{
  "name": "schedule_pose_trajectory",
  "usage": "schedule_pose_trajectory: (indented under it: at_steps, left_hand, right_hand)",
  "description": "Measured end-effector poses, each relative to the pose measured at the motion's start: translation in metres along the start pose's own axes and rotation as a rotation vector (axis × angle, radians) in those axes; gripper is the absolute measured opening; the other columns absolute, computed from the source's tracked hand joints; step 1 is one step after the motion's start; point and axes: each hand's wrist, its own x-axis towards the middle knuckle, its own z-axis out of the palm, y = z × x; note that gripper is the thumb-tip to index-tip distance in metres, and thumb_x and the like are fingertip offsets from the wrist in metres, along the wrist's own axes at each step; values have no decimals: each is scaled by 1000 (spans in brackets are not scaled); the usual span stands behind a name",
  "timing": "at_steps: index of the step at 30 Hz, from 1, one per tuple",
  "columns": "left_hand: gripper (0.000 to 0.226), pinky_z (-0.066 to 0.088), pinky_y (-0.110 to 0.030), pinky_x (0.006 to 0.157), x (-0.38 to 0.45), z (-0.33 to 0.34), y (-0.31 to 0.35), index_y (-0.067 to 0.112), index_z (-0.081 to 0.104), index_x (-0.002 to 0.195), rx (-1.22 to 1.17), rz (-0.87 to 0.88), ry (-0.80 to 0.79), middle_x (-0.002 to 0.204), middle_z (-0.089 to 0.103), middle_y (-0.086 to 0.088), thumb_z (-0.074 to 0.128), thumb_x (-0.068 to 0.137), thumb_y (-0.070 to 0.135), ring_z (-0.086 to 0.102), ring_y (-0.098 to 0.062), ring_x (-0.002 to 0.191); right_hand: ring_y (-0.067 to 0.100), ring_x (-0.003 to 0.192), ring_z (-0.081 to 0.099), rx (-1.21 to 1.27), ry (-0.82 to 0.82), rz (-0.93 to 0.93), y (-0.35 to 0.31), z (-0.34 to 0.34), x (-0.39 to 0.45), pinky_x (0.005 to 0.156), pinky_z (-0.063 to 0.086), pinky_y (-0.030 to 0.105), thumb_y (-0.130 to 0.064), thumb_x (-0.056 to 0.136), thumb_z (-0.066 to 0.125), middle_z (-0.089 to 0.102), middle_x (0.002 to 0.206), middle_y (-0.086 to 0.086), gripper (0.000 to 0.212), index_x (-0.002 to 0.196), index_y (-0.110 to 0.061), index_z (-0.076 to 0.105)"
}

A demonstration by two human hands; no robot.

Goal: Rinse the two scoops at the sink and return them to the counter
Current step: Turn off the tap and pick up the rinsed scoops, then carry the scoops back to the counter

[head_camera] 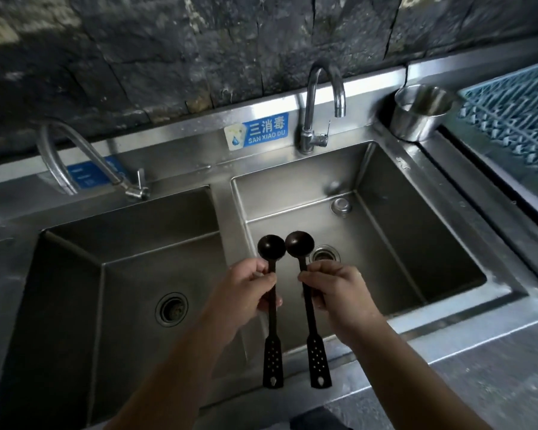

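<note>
Left grip: I see my left hand [246,290] clamped on the thin stem of the left scoop [272,308], fingers wrapped just below the bowl.
Right grip: my right hand [333,290] is clamped the same way on the right scoop [308,305].
Scoops: both dark, long-handled, bowls pointing away from me and almost touching each other; the flat perforated handle ends hang toward me, side by side, apart.
Position: I hold both in the air over the near left part of the right basin [416,243], close to the divider; the right scoop's bowl sits just beside the drain [325,254] in my view.
Tap: the right faucet [320,103] arches over that basin; I see no water running.
Left basin [121,274]: a second faucet [75,156] leans over it.
Counter [494,367]: steel; a metal cup [420,113] stands at the far right corner, beside a blue rack [516,119].
</note>
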Motion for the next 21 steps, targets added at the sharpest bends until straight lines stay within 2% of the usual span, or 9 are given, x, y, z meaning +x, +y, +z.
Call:
schedule_pose_trajectory:
  at_steps: [5, 8, 12, 16, 21]
  left_hand:
    - [9, 34, -12, 34, -29, -7, -14, -4, 57, 94, 14, 74, -110, 74, 60, -24, 52, 94, 4, 61, -6, 41]
    - [9, 33, -13, 33, -51, -11, -28, 6, 59, 86, 38, 96, -214, 64, 66, -17, 54, 93, 5, 62, -9, 42]
    - [12, 37, -12, 34, -87, -7, -43, 7, 60, 82, 69, 143, -363, 69, 62, -17, 56, 92, 4, 63, -9, 44]
    - [18, 36, -12, 36, -127, 11, -52, 13, 62, 74, 140, 186, -523, 63, 62, -7, 59, 91, 6, 61, -8, 45]
    - [13, 36, -11, 36, -179, 46, -59, 6, 60, 80, 204, 205, -749, 59, 58, -3, 56, 92, 2, 54, -2, 40]
  right_hand:
    - [14, 41, 35, -22, 185, -56, 7, 20, -56, 42, 25, 25, 0, 76, 66, 45, 47, 2, 29, 53, -16, 59]
    - [12, 39, 33, 21, 278, -91, 18, 34, -99, 40, 23, 23, 3, 77, 64, 43, 46, 2, 30, 53, -13, 55]
    - [13, 39, 31, 44, 416, -162, 39, 44, -159, 40, 20, 25, 5, 79, 60, 43, 42, -1, 42, 45, -18, 52]
    - [13, 40, 31, 86, 566, -182, 60, 38, -222, 40, 20, 25, 1, 78, 62, 41, 44, 0, 34, 51, -16, 53]
    - [10, 39, 32, 152, 806, -197, 87, 27, -300, 38, 22, 22, 1, 78, 64, 42, 45, -3, 25, 57, -13, 57]
